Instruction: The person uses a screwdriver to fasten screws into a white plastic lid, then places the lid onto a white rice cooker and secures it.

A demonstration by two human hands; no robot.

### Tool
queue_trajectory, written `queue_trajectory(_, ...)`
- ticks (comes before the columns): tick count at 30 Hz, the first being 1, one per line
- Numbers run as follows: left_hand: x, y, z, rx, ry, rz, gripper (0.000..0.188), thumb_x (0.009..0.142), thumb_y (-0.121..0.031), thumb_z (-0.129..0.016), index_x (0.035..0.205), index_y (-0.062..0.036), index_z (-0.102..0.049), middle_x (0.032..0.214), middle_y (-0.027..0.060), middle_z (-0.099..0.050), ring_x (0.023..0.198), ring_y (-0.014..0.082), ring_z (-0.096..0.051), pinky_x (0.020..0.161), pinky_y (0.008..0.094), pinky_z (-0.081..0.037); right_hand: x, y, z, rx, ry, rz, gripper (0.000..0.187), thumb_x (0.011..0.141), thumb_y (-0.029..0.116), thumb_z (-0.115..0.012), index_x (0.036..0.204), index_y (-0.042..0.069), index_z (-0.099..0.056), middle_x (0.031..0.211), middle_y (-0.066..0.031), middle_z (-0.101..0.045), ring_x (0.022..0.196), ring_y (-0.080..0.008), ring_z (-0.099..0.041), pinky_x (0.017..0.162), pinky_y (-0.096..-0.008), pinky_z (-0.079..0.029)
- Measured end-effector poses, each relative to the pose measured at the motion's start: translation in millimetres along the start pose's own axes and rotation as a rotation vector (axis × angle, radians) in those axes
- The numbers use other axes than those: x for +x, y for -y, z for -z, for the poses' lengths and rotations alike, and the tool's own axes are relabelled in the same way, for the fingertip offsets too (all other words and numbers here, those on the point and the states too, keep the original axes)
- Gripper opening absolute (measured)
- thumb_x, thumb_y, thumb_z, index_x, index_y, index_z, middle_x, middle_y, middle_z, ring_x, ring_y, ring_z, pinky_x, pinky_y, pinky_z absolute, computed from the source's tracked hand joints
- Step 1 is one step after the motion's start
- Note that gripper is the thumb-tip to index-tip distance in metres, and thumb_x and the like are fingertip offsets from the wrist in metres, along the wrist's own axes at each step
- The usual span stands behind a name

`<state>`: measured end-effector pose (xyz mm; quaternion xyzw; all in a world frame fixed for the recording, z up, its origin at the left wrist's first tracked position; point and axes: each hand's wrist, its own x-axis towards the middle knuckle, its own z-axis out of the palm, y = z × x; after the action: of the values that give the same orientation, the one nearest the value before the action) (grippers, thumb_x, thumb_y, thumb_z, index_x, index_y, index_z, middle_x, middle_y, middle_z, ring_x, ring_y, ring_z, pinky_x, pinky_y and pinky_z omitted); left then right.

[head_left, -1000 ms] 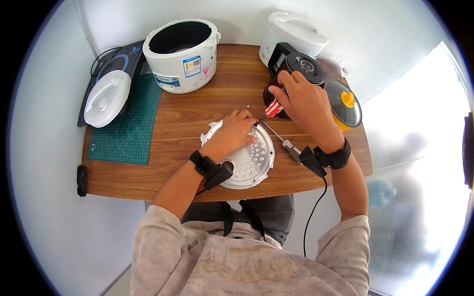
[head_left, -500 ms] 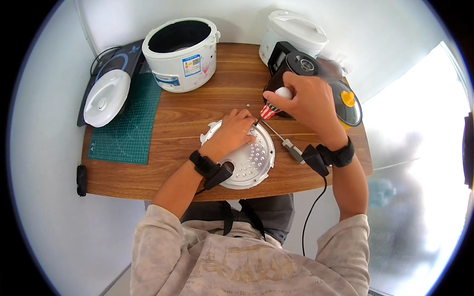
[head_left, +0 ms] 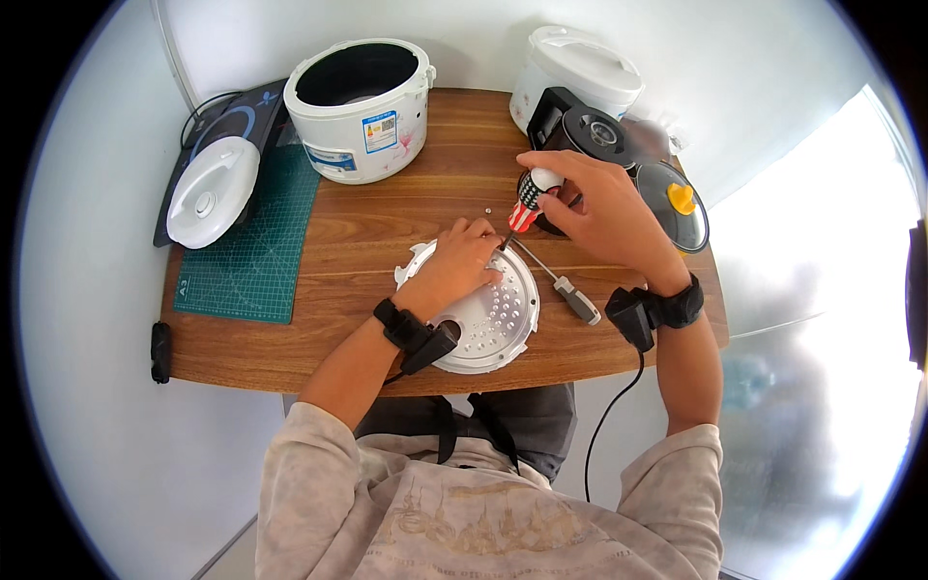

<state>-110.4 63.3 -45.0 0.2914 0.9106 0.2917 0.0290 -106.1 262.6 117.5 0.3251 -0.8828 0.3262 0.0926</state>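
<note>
A round silver metal plate [head_left: 491, 333] with holes and a notched rim lies near the front edge of the wooden table. My left hand [head_left: 457, 256] rests on its upper left part, closed on it, with fingers bent at the rim and thumb over the face. In my right hand [head_left: 604, 203] is a screwdriver [head_left: 526, 208] with a red, white and black handle, held tilted. Its tip meets the plate's far edge beside my left fingertips; whether a screw sits there cannot be seen. A second screwdriver [head_left: 577, 300], grey-handled, lies right of the plate.
A white rice cooker body [head_left: 362, 126] stands open at the back left. Left of it are a white lid [head_left: 215, 193], a black cooktop [head_left: 208, 130] and a green cutting mat [head_left: 242, 280]. Back right hold another white cooker [head_left: 580, 68], a black appliance [head_left: 590, 130] and a glass lid [head_left: 667, 217].
My right hand has turned around the screwdriver, its fingers now stretched over the handle's top and more of the handle showing. My left hand and the plate stay in place.
</note>
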Motion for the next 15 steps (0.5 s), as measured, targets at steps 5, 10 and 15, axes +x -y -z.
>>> queue_trajectory(5,0.2,0.0,0.5,0.000,-0.001,-0.008,0.052,0.080,-0.023,-0.080,0.125,-0.0027,-0.065,0.128,0.0091,-0.056,0.121,0.0325,-0.049,0.105,0.0467,-0.041,4.6,2.2,13.2,-0.140,0.021,-0.130,0.030,0.089,0.028,-0.075,0.103,0.001,-0.070,0.076,-0.0152,-0.068,0.066,-0.0304,-0.065,0.065,-0.0388,-0.052)
queue_trajectory(10,-1.4,2.8,0.3,-0.009,0.002,-0.010,0.056,0.080,-0.026,-0.081,0.129,-0.0035,-0.064,0.128,0.0092,-0.056,0.122,0.0323,-0.049,0.105,0.0464,-0.041,5.2,3.1,-2.7,-0.749,-0.068,-0.185,0.038,0.093,0.041,-0.069,0.083,0.005,-0.066,0.061,-0.0131,-0.063,0.064,-0.0325,-0.066,0.050,-0.0417,-0.048)
queue_trajectory(15,-0.2,-0.3,0.8,-0.001,0.002,0.000,0.057,0.079,-0.026,-0.081,0.129,-0.0038,-0.064,0.127,0.0088,-0.056,0.121,0.0325,-0.048,0.105,0.0466,-0.041,2.1,-10.1,-16.2,-0.553,-0.094,-0.042,0.027,0.094,0.030,-0.069,0.094,0.004,-0.063,0.090,-0.0146,-0.066,0.066,-0.0325,-0.066,0.053,-0.0423,-0.051)
